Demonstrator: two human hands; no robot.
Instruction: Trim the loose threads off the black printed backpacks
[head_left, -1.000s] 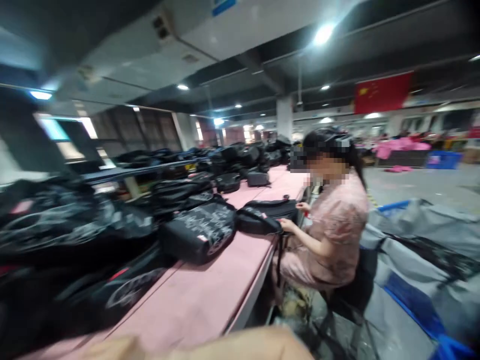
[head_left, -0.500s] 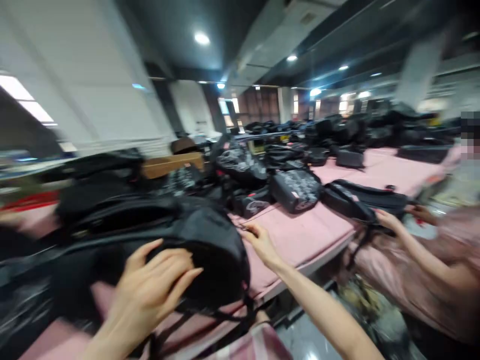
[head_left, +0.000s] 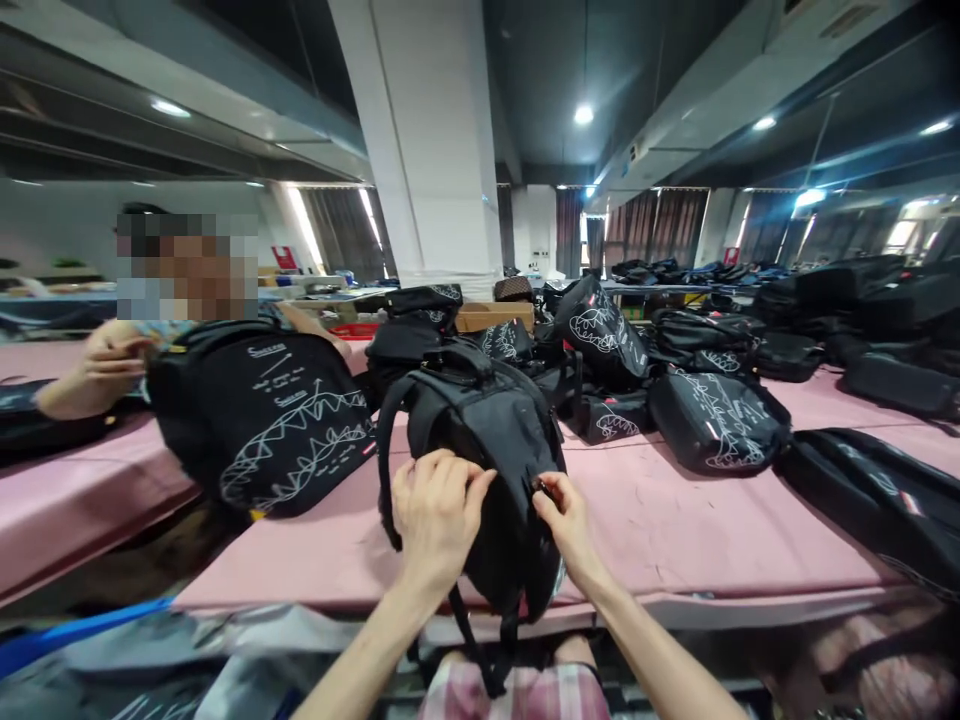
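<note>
A black backpack [head_left: 487, 420] stands upright at the near edge of the pink table [head_left: 675, 520], its straps hanging down toward my lap. My left hand [head_left: 437, 510] lies on its back panel with the fingers curled over the fabric. My right hand [head_left: 564, 510] pinches a small part at the bag's right side seam, apparently a zipper pull. Both hands are closed on the bag.
Another person at the left holds up a black backpack with white print [head_left: 270, 425]. Several more black printed bags [head_left: 712, 420] lie across the table to the right and behind. A white pillar [head_left: 435, 140] rises behind; a cardboard box [head_left: 491, 315] sits at its foot.
The view has swung left, away from the seated person in pink. The black backpack has come upright in front of me, and both hands have closed on it.
</note>
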